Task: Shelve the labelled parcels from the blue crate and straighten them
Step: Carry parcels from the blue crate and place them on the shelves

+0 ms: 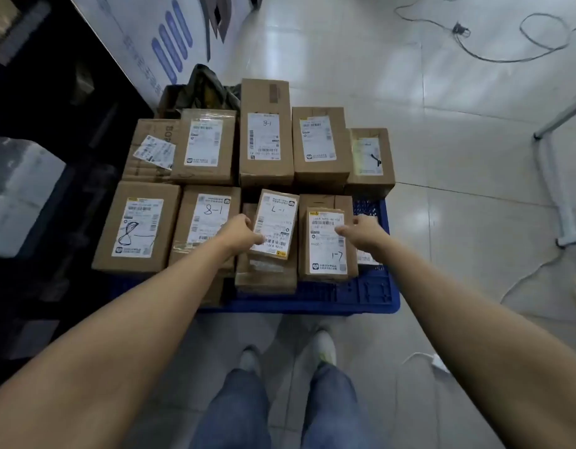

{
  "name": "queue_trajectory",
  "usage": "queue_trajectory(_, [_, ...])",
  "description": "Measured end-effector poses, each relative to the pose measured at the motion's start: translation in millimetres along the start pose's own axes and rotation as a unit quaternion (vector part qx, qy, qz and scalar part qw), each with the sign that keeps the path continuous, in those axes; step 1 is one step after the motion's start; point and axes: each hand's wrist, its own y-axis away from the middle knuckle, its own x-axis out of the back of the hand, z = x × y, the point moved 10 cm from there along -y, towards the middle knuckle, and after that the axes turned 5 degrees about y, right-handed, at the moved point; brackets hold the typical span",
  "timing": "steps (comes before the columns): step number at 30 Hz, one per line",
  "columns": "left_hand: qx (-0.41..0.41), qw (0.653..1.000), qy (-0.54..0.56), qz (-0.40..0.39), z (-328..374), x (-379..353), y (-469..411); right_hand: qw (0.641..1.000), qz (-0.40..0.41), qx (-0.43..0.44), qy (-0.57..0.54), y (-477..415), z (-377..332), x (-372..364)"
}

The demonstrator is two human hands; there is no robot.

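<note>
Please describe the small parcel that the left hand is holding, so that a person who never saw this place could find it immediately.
Start at the blue crate on the tiled floor, piled with brown parcels. In the front row, near the middle, the left hand grips a small tilted parcel. It is the smallest box, resting on top of others, and its white label nearly covers its top.

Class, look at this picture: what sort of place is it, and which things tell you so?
Probably a parcel depot or courier pickup point: a blue crate heaped with cardboard parcels bearing barcode labels with handwritten codes, on a tiled floor.
</note>
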Motion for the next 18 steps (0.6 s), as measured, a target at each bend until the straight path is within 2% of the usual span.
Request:
queue_trajectory(5, [0.039,0.996,0.059,-0.055,-19,-24,-12,0.980,-0.060,-0.091,-0.164,-14,36,-29])
queue_trajectory(8, [0.041,0.991,0.106,-0.069,-21,-29,-18,0.967,-0.070,-0.089,-0.227,-18,37,-39])
queue_trajectory(15, [0.075,0.962,0.226,-0.135,-26,-50,-19,0.958,-0.069,-0.084,-0.265,-23,26,-63])
queue_trajectory(18, [0.073,0.957,0.242,-0.145,-20,-45,-13,0.936,-0.083,-0.078,-0.332,-19,19,-64])
